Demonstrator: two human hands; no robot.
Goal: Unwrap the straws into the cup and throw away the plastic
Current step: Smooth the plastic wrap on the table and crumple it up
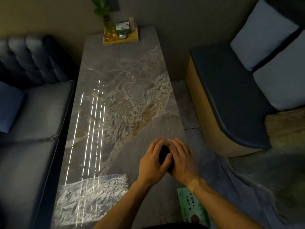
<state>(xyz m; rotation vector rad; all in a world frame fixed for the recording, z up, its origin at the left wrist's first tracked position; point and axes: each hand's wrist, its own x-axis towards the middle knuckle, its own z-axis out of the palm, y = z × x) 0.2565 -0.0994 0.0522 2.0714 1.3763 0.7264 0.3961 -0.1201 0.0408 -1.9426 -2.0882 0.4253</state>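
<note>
My left hand (152, 160) and my right hand (182, 160) are cupped together over the near right part of the marble table (118, 100). Between them I see a dark object (164, 154), mostly hidden by fingers; I cannot tell what it is. A pale, glossy bit (170, 142) shows at the fingertips of my right hand, perhaps plastic. Both hands touch the dark object. No cup and no straws are plainly visible.
A wooden tray (121, 38) with a plant vase (109, 25) and a small box stands at the table's far end. Dark sofas flank the table, left (33, 113) and right (231, 96). A green printed card (193, 207) lies at the near right edge.
</note>
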